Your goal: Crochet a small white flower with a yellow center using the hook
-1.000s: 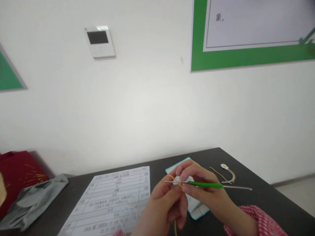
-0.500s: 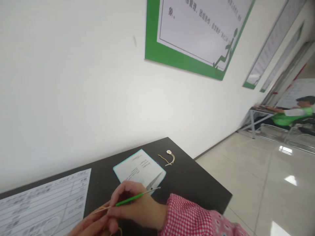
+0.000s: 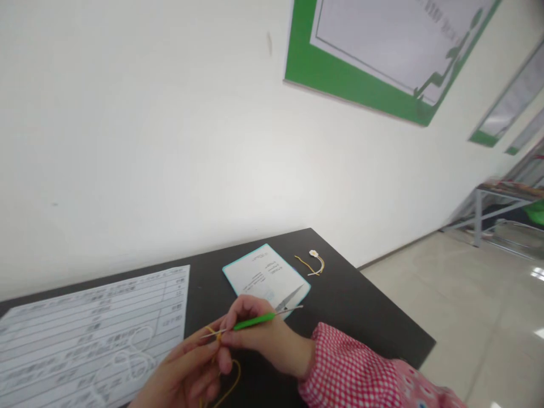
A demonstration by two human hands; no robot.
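Note:
My right hand (image 3: pixel 274 343) pinches a crochet hook (image 3: pixel 254 321) by its green grip, the shaft lying nearly level. One metal end reaches the yellow yarn (image 3: pixel 218 336) at the fingertips of my left hand (image 3: pixel 182 368). That hand is closed on the yarn, and a loose strand loops down below the fingers. The small stitches at the hook's tip are too blurred to make out. Beyond my right hand lies a white card with a blue edge (image 3: pixel 259 269), with scissors (image 3: pixel 293 297) at its near corner.
A small white flower with yarn tails (image 3: pixel 313 254) lies near the far corner of the black table (image 3: pixel 365 323). White yarn (image 3: pixel 131 357) rests on a printed sheet (image 3: pixel 93 306) at left. The wall (image 3: pixel 170 141) runs along the table's back edge.
My view has turned left and a little down, so the table contents sit further right and higher. More white yarn shows. The hook's tip now lies across the yellow yarn at my left fingertips.

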